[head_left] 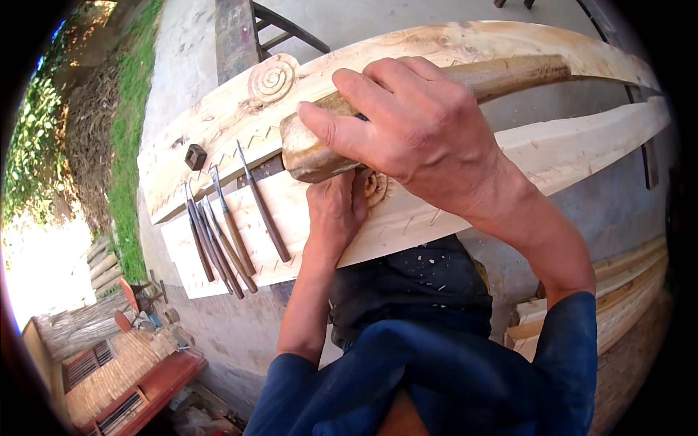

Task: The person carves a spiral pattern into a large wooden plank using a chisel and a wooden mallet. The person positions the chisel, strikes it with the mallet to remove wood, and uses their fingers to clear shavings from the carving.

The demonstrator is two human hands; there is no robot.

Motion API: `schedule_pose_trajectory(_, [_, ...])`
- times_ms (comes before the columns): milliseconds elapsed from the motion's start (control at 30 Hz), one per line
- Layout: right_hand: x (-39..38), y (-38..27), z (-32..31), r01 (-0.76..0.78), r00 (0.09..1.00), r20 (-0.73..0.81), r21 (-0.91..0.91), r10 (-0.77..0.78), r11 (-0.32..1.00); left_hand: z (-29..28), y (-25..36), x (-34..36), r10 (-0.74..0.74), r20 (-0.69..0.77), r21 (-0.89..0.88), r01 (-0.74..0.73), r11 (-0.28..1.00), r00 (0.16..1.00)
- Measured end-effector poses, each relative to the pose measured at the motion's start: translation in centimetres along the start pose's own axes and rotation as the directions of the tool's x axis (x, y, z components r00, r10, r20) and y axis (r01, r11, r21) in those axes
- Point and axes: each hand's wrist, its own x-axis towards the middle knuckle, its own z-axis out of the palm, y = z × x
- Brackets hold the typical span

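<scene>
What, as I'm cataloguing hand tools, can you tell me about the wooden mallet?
The wooden mallet looks brown, with visible grain: a thick, blunt block at one end, a slimmer shaft at the other. It slants across the view, block toward lower left, shaft toward upper right, above the pale boards. The right hand grips its middle, thumb against the block, hiding how the parts join. The block overlaps the left hand in view; whether they touch cannot be told.

No writing or numbers can be read.
</scene>
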Motion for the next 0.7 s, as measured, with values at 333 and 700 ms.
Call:
schedule_pose_trajectory(333, [-0.8, 0.2, 0.5, -0.051, 0.987, -0.145, 0.156, 0.074, 0.986, -0.5, -1.2, 0.7, 0.085, -0.040, 0.061, -0.083, 0.995, 0.996])
schedule_pose_trajectory(700, [0.7, 0.8, -1.2, -0.157, 0.915, -0.253, 0.493, 0.314, 0.856, -1.2, 0.4, 1.9, -0.086, 0.113, -0.108, 0.098, 0.989, 0.990])
